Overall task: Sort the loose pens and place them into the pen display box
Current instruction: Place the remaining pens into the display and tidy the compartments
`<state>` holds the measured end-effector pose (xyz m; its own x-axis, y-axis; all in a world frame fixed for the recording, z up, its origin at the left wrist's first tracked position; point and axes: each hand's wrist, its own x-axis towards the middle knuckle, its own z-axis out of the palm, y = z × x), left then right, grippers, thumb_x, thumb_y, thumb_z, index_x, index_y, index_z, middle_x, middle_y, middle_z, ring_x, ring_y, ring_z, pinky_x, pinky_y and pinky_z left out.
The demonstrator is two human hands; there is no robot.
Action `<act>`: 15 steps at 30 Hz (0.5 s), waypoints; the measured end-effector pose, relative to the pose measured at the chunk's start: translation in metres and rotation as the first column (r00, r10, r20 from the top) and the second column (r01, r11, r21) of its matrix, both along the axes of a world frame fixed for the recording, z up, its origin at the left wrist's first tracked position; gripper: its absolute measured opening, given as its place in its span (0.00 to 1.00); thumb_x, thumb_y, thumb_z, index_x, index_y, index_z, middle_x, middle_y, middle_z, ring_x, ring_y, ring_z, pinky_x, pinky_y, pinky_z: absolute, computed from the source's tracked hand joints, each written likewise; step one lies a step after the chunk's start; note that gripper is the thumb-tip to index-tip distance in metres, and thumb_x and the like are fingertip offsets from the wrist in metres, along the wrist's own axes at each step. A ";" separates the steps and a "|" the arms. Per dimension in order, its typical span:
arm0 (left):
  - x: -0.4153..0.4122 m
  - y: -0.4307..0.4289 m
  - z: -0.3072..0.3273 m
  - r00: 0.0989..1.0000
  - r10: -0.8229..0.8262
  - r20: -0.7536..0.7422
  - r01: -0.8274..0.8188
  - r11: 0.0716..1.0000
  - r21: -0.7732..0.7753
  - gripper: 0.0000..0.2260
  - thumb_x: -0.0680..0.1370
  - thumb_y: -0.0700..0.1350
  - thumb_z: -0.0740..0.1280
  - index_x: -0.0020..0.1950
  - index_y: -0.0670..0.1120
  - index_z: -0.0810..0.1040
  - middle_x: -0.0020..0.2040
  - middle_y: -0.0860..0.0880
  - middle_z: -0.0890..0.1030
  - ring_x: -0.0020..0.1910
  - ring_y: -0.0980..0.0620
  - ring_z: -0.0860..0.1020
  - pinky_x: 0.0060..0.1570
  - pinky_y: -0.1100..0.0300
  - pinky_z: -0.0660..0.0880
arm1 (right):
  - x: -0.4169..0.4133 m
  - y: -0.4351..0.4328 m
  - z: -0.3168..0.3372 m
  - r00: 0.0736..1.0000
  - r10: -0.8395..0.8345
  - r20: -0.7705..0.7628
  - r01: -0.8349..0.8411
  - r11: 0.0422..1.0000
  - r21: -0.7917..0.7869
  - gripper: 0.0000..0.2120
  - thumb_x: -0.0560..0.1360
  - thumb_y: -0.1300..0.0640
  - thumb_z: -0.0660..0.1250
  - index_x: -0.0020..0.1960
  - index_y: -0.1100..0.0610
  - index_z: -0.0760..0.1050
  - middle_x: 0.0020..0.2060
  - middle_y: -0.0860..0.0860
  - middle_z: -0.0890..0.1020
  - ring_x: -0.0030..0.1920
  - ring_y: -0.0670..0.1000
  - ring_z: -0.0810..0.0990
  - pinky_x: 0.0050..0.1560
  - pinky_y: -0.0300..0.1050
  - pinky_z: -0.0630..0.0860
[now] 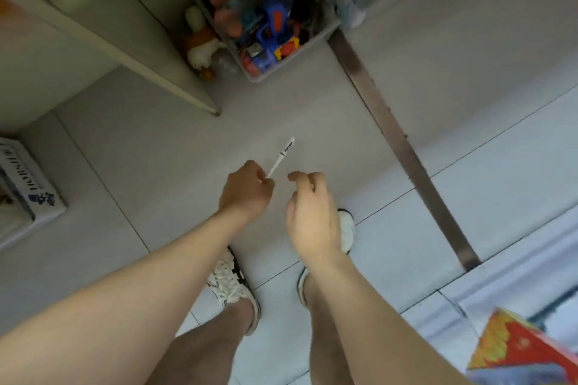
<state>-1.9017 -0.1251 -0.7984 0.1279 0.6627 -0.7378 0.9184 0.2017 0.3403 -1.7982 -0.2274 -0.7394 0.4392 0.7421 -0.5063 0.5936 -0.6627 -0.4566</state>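
Our left hand (245, 189) pinches 1 white pen (281, 156) by its end; right hand (312, 212) just beside, apart, loosely curled, holding nothing.

Pen (281, 156): lower end hidden in left hand (245, 189) grip; barrel print too small to read.
Right shoe (346, 228): partly hidden behind right hand (312, 212).
Toy bin (308, 42): contents blurred.
Carton (28, 191), red box (525, 353): cut off by the frame edges.

The pen (281, 156) juts forward from the left hand (245, 189); the right hand (312, 216) is just beside it, the toy bin (300, 56) farther ahead (on the floor (156, 141)).
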 end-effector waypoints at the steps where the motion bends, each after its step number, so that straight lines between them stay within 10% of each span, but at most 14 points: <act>1: 0.000 -0.001 0.037 0.999 -0.030 0.028 0.030 1.000 0.006 0.03 0.81 0.49 0.67 0.52 0.51 0.77 0.46 0.52 0.81 0.46 0.46 0.80 0.46 0.54 0.76 | 0.003 -0.009 0.030 0.998 -0.009 0.057 0.007 0.999 0.035 0.25 0.75 0.67 0.68 0.70 0.54 0.77 0.61 0.56 0.75 0.54 0.62 0.80 0.47 0.56 0.78; 7: 0.028 0.023 0.289 0.946 -0.169 0.277 0.150 0.985 0.086 0.04 0.80 0.44 0.72 0.46 0.53 0.82 0.40 0.52 0.84 0.39 0.52 0.80 0.41 0.59 0.71 | 0.040 -0.003 0.239 0.985 0.060 0.162 -0.065 0.998 0.026 0.24 0.78 0.60 0.72 0.72 0.48 0.74 0.70 0.55 0.71 0.60 0.60 0.75 0.54 0.59 0.80; 15: 0.053 0.092 0.565 0.848 -0.055 0.527 -0.063 0.977 0.202 0.07 0.80 0.51 0.75 0.45 0.51 0.84 0.41 0.53 0.87 0.40 0.58 0.83 0.44 0.61 0.77 | 0.077 0.093 0.483 0.989 0.148 0.000 -0.137 0.918 0.371 0.05 0.83 0.56 0.66 0.58 0.54 0.77 0.50 0.51 0.82 0.52 0.57 0.80 0.51 0.55 0.76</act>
